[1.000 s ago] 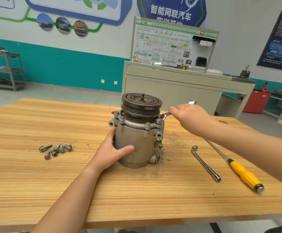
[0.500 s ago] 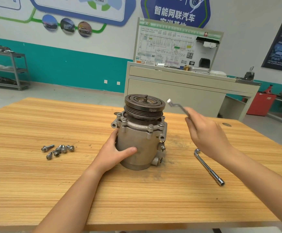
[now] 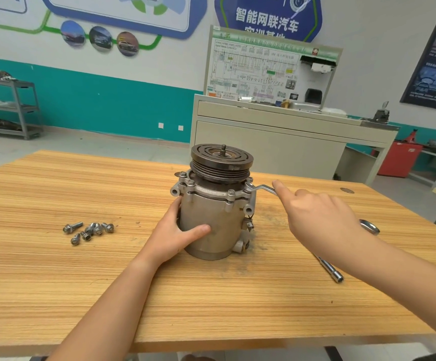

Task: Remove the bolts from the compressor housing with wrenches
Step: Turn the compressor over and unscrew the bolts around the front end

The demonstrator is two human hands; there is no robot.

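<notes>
Compressor (image 3: 211, 222) stands upright mid-surface (image 3: 81, 295), pulley (image 3: 222, 157) on top. Left hand (image 3: 175, 235): grip clamped round the lower left of the housing, thumb across the front, other fingers hidden behind the body. Right hand (image 3: 318, 220): grip closed on the wrench (image 3: 261, 189), forefinger laid along the shank, the other fingers curled under the palm and mostly out of sight. Wrench head sits at the flange's right rear corner, just under the pulley rim. The bolt there is hidden, so can't tell if the head is seated on it. A ring end (image 3: 369, 226) pokes out past the right wrist; the hand covers the middle, so can't confirm it's the same wrench. Flange bolts (image 3: 230, 193) show in place along the front edge; the back of the flange is out of sight. Loose bolts (image 3: 89, 230) lie clustered well left of the compressor, overlapping, exact count unclear. L-wrench (image 3: 329, 269) lies on the surface to the right, upper part under the right forearm, only the socket end clear. Both forearms are cut off by the frame edge.
</notes>
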